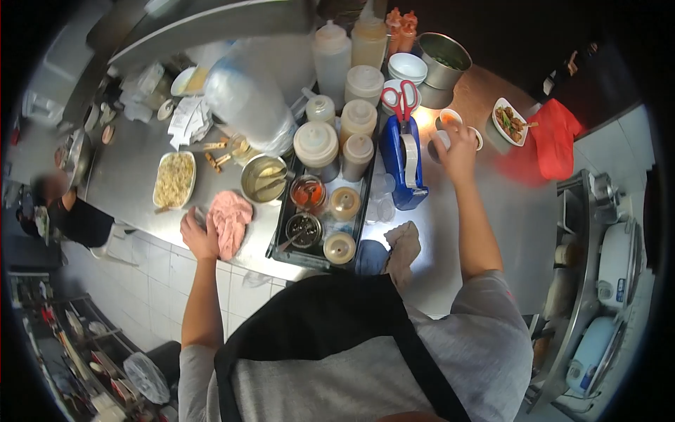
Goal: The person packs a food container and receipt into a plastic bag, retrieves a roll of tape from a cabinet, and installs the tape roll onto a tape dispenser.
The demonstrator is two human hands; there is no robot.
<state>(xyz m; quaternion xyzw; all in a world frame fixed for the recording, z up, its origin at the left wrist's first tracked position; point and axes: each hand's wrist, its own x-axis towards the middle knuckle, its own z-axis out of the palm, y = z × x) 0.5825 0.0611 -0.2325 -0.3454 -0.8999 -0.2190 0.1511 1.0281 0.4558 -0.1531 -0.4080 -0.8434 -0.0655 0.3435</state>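
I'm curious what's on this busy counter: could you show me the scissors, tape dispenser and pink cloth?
Scissors (pixel 401 109): head view, where the red handles meet.
Tape dispenser (pixel 394 162): head view, side of its blue body.
Pink cloth (pixel 230 221): head view, middle of its crumpled folds.

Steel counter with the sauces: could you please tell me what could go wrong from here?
The right hand is right by the cup of orange sauce, so a small bump might spill it.
The red-handled scissors stand handles-up at the blue tape dispenser; a passing sleeve could perhaps catch them.
The pink cloth lies at the counter's front edge beside the left hand and may slip off.
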